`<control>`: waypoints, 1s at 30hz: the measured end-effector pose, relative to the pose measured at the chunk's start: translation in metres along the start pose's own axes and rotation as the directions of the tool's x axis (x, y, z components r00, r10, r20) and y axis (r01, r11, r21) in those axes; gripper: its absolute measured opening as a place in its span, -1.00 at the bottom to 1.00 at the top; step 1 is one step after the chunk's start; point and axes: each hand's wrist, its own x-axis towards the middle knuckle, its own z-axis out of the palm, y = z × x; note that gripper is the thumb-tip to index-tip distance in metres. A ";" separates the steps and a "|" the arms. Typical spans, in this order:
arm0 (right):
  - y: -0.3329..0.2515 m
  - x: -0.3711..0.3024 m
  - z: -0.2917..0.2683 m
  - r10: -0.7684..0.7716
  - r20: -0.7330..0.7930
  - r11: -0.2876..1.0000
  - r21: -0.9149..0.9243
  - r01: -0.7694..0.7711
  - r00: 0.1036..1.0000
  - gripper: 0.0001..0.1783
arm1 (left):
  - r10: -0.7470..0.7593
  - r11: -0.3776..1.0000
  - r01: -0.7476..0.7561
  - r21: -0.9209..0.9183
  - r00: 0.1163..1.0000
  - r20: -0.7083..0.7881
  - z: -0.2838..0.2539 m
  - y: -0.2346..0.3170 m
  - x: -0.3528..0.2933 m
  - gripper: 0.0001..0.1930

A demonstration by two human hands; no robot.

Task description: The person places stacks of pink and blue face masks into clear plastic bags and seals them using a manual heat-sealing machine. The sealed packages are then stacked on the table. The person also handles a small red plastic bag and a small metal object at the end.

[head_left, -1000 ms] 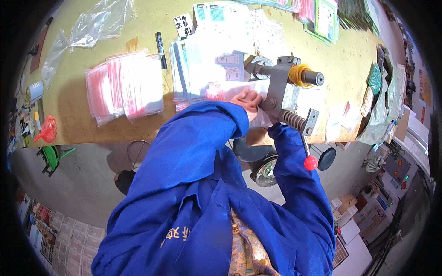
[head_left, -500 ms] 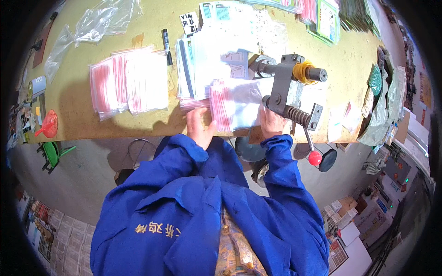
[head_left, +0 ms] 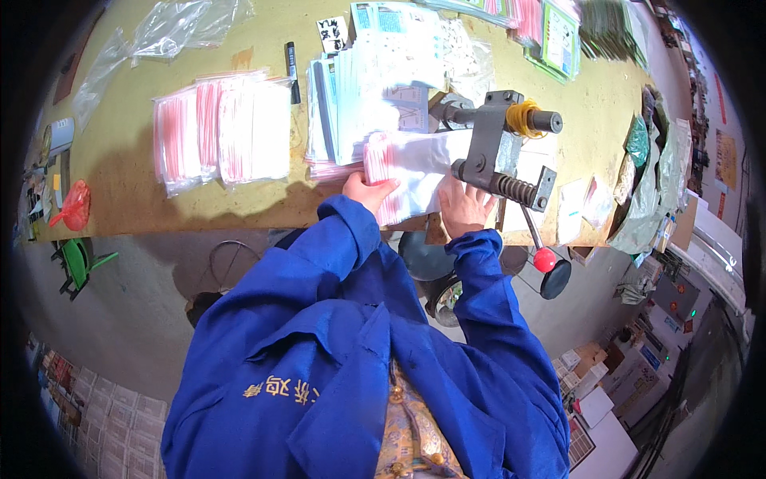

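Presently, your holdings at the bench, item by item.

Left hand: closed on the near left edge of the bag stack, thumb on top, fingers under it and hidden.

Right hand: laid flat on the stack's near right part, fingers spread, just below the press. Whether it grips or only presses down cannot be told.

Bag stack: white bags with pink-striped ends, lying at the near edge of the table, its right end tucked under the press.

Press: grey metal frame with a yellow-wound shaft on top and a coil spring along its lower side. A thin lever runs from it past the table edge to a red knob.

Paper pile: pale blue and white sheets, just behind the stack and touching it.

Pink packets: clear bags of pink-and-white goods, fanned out, well to the left of your hands.

Marker: black, lying between the packets and the paper pile.

Clear film: crumpled, at the far left of the table.

Red bag: at the table's left end.

Sleeves: both yours, blue, entering from below.
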 end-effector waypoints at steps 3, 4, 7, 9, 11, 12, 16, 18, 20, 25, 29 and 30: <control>0.010 0.004 0.008 -0.056 -0.025 0.998 -0.011 0.055 0.998 -0.32 | 0.071 0.977 -0.034 -0.212 0.983 0.171 0.005 -0.008 0.003 -0.65; 0.014 0.005 0.014 -0.058 -0.151 0.996 0.056 0.067 0.987 -0.33 | 0.095 0.977 -0.053 -0.208 0.975 0.199 0.007 -0.008 0.004 -0.67; 0.034 0.021 0.026 -0.065 -0.282 0.944 0.294 0.151 0.957 -0.35 | 0.076 0.990 -0.049 -0.134 0.976 0.206 0.010 -0.005 0.005 -0.68; 0.045 0.032 0.033 0.054 -0.493 0.877 0.440 0.195 0.868 -0.44 | 0.039 0.999 -0.033 -0.042 0.985 0.169 0.009 0.002 0.002 -0.67; 0.056 0.043 0.036 0.162 -0.298 0.500 0.847 0.182 0.941 -0.49 | 0.087 0.990 -0.103 0.097 0.984 0.155 0.008 0.008 -0.003 -0.64; 0.061 0.049 0.036 0.160 -0.274 0.527 0.836 0.152 0.948 -0.50 | 0.122 0.973 -0.146 0.177 0.983 0.139 0.009 0.011 -0.006 -0.63; 0.075 0.051 0.049 0.138 -0.229 0.473 0.870 0.139 0.964 -0.47 | 0.156 0.962 -0.173 0.212 0.983 0.098 0.014 0.018 -0.019 -0.65; 0.084 0.051 0.062 0.237 -0.189 0.528 0.848 0.037 0.953 -0.49 | 0.156 0.968 -0.169 0.183 0.984 0.085 0.015 0.019 -0.023 -0.66; 0.095 0.052 0.078 0.258 -0.146 0.532 0.846 -0.014 0.955 -0.51 | 0.179 0.970 -0.190 0.151 0.980 0.088 0.016 0.019 -0.026 -0.66; 0.114 0.047 0.099 0.213 0.141 0.359 0.909 -0.211 0.967 -0.54 | 0.117 0.990 -0.125 0.061 0.986 0.122 0.018 0.018 -0.032 -0.67; 0.111 0.022 0.085 0.070 0.344 -0.009 0.939 -0.344 0.936 -0.66 | 0.089 0.993 -0.100 0.059 0.981 0.173 0.017 0.014 -0.031 -0.65; 0.108 0.016 0.081 0.080 0.385 -0.039 0.923 -0.383 0.919 -0.66 | 0.084 0.993 -0.099 0.067 0.978 0.191 0.016 0.013 -0.031 -0.63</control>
